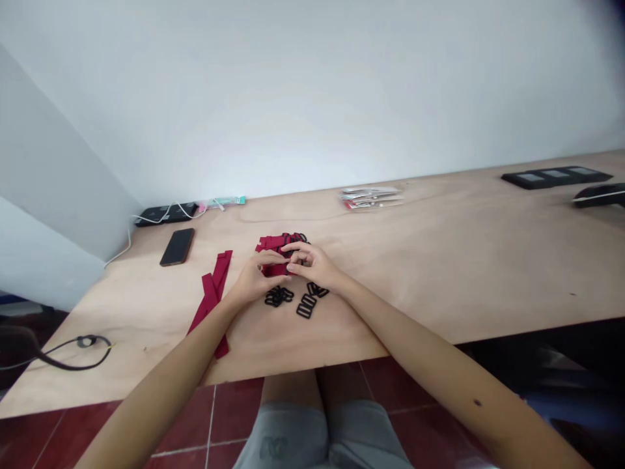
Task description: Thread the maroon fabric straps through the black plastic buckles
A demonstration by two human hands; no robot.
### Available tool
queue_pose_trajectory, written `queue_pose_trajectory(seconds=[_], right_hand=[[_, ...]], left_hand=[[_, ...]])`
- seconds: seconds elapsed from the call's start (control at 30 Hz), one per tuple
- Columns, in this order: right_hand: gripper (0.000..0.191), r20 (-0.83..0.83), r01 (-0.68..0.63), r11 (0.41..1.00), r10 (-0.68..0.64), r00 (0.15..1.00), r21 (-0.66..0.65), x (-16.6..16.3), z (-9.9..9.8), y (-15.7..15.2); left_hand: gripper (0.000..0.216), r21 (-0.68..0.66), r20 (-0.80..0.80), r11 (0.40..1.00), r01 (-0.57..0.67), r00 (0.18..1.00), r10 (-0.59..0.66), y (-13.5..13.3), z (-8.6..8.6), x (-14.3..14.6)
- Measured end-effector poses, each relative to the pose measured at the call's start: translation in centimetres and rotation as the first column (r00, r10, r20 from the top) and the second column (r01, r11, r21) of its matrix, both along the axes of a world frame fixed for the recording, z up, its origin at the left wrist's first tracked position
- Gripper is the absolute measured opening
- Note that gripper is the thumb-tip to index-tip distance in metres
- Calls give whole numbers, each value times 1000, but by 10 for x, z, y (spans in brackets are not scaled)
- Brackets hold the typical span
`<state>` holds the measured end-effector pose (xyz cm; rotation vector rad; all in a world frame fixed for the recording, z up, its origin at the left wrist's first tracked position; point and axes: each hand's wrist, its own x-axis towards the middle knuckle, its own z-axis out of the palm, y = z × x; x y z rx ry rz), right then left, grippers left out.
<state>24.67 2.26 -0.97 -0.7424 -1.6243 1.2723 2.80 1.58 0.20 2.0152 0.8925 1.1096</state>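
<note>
Over a stack of red fabric straps (274, 242) fitted with black plastic buckles (299, 238), both hands meet near the middle of the table. My left hand (254, 279) curls its thumb and fingers around a red strap (274, 268). From the other side my right hand (315, 266) has thumb and fingers closed at that strap's right end; its fingers partly hide what they pinch. Close below lie loose black hooks (278, 296) in a small heap and loose black slider buckles (306, 305). Left of my left hand, longer red straps (211, 293) lie crossed, partly beneath my forearm.
A phone (178, 247) lies at the left, before a black power strip (166, 213) with white cables. Plastic packets (372, 197) rest near the wall. Another black strip (556, 176) is at the far right. A black cable (78, 361) loops over the left front corner.
</note>
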Motion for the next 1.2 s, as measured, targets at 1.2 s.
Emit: queue_pose_trajectory(seconds=[1.2], right_hand=[[27,5,156,974,-159,987,163,-5,3,-3]], left_hand=[[23,140,-174,986,-92,978,116,0,12,-4]])
